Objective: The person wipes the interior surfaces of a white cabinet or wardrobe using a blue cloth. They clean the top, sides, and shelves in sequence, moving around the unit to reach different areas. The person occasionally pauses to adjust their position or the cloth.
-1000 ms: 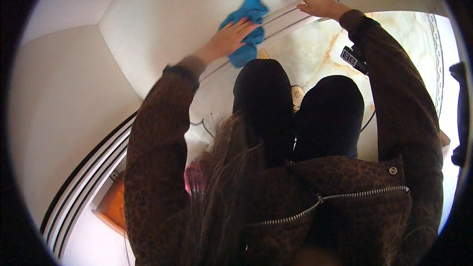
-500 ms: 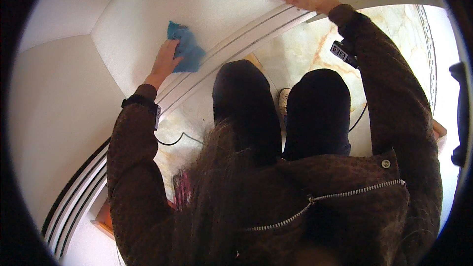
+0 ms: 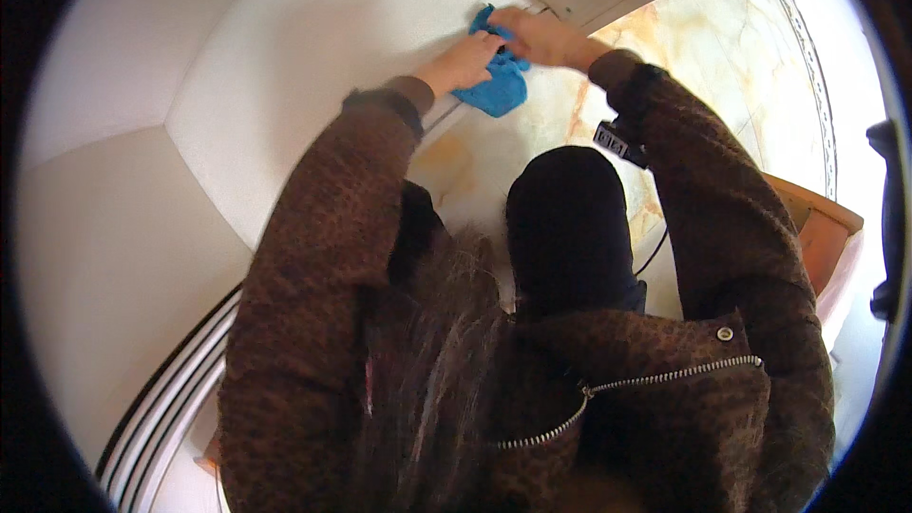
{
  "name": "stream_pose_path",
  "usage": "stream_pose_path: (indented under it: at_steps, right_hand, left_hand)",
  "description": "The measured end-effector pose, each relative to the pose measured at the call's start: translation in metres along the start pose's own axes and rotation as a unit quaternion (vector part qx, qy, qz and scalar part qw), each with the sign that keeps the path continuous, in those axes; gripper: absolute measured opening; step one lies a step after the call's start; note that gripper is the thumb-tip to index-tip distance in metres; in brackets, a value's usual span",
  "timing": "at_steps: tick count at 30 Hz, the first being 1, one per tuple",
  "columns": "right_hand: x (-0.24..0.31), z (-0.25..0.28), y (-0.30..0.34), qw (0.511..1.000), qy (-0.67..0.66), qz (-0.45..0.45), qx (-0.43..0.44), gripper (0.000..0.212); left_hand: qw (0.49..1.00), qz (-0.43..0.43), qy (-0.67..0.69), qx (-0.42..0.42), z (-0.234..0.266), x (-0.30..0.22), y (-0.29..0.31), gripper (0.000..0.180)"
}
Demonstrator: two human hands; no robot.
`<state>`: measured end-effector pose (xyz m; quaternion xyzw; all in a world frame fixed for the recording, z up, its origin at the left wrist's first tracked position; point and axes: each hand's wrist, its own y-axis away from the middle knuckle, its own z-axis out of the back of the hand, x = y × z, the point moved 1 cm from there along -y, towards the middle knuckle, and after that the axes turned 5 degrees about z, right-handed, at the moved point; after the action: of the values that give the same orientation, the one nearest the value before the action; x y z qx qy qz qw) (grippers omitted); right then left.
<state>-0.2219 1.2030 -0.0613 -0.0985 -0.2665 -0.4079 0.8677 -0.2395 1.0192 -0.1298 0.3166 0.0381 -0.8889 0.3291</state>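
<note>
1. The blue cloth (image 3: pixel 498 87) is a bright turquoise rag, soft and bunched into folds, not spread flat.
2. It lies at the seam where the white wall panel (image 3: pixel 313 57) meets the cream marbled floor (image 3: pixel 722 66), near the top of the view.
3. The left hand (image 3: pixel 463 61) rests on the cloth's upper left edge, fingers curled down and closed on the fabric.
4. The right hand (image 3: pixel 537 35) sits just beside it, touching the cloth's top from the right; whether it grips or only presses cannot be told.
5. Both forearms wear brown leopard-print sleeves (image 3: pixel 323 228).
6. Black-clad knees (image 3: pixel 568 228) show below the cloth.
</note>
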Motion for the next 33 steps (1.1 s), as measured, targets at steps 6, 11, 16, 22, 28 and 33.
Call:
stream_pose_path:
  at_steps: [6, 11, 16, 22, 28, 33]
  right_hand:
    - [0.0, -0.019, 0.005, 0.996, 0.073, 0.027, -0.039, 0.075]
    - [0.004, -0.018, -0.023, 0.993, 0.011, -0.006, 0.115, 0.076]
    - [0.002, -0.019, -0.03, 0.983, 0.134, 0.047, 0.113, 0.074]
    - [-0.016, -0.02, -0.039, 0.98, 0.189, -0.05, 0.024, 0.071]
    - [-0.042, -0.023, -0.038, 0.936, 0.315, -0.148, 0.051, 0.08]
    - [-0.042, -0.029, -0.039, 0.926, 0.332, -0.147, 0.1, 0.084]
  left_hand:
    - [0.994, 0.039, 0.013, -0.106, -0.016, -0.003, -0.037, 0.049]
    - [0.982, 0.066, -0.118, -0.134, 0.055, 0.062, 0.034, 0.053]
    - [0.916, 0.324, -0.222, -0.087, 0.122, 0.164, 0.171, 0.05]
    - [0.918, 0.239, -0.248, -0.198, 0.088, 0.175, 0.141, 0.045]
    - [0.991, 0.076, 0.034, -0.103, 0.018, 0.022, -0.009, 0.06]
    - [0.992, 0.004, 0.066, -0.111, 0.026, 0.029, -0.024, 0.066]
